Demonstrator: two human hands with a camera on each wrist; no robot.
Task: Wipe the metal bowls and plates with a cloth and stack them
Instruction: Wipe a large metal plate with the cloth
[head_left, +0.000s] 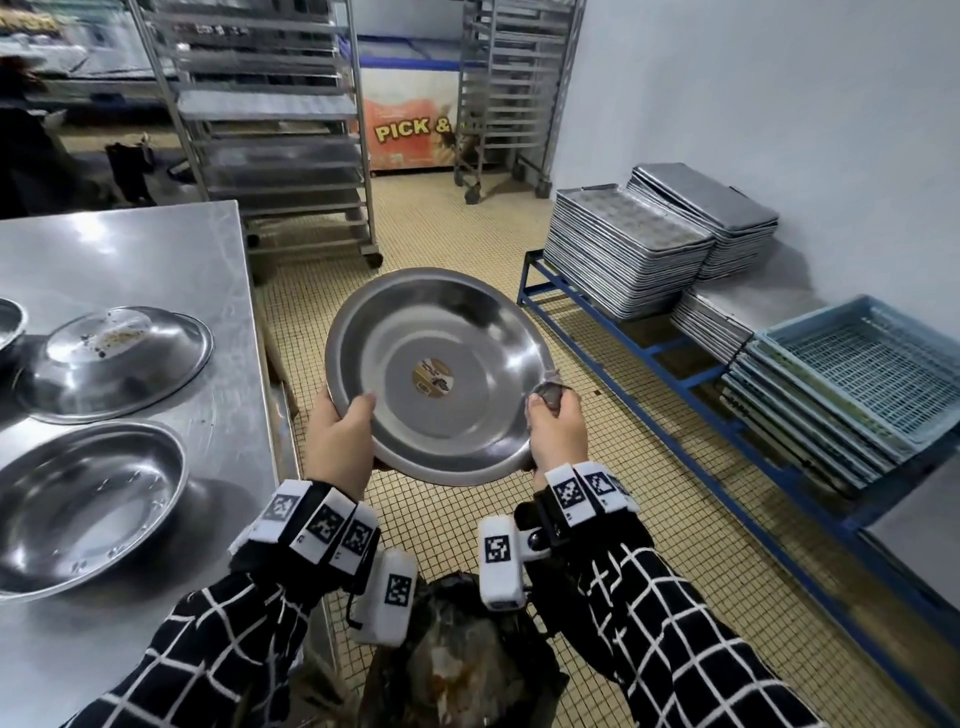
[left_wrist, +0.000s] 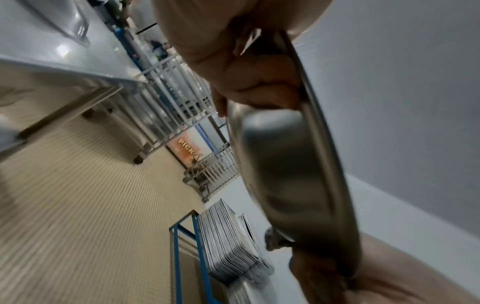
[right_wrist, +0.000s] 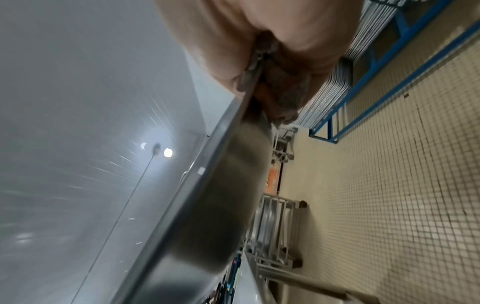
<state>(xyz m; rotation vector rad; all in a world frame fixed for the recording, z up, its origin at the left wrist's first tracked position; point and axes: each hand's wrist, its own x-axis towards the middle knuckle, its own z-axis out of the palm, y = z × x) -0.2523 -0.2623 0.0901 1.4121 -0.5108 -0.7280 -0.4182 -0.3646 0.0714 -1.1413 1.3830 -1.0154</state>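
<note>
A round metal bowl (head_left: 441, 374) with a sticker in its middle is held up over the tiled floor, tilted toward me. My left hand (head_left: 340, 431) grips its near left rim, thumb inside. My right hand (head_left: 556, 423) pinches a dark grey cloth (head_left: 548, 393) against the right rim. The left wrist view shows the bowl's (left_wrist: 293, 174) underside with fingers (left_wrist: 259, 82) curled on its rim. In the right wrist view the cloth (right_wrist: 283, 90) is wrapped over the bowl's (right_wrist: 221, 195) edge.
A steel table (head_left: 156, 244) at left carries an upright bowl (head_left: 83, 499) and an upturned, stained one (head_left: 114, 358). Stacked baking trays (head_left: 628, 249) and blue crates (head_left: 852, 374) sit on a blue frame at right. Wheeled racks (head_left: 280, 130) stand behind. A black bag (head_left: 457, 654) lies below.
</note>
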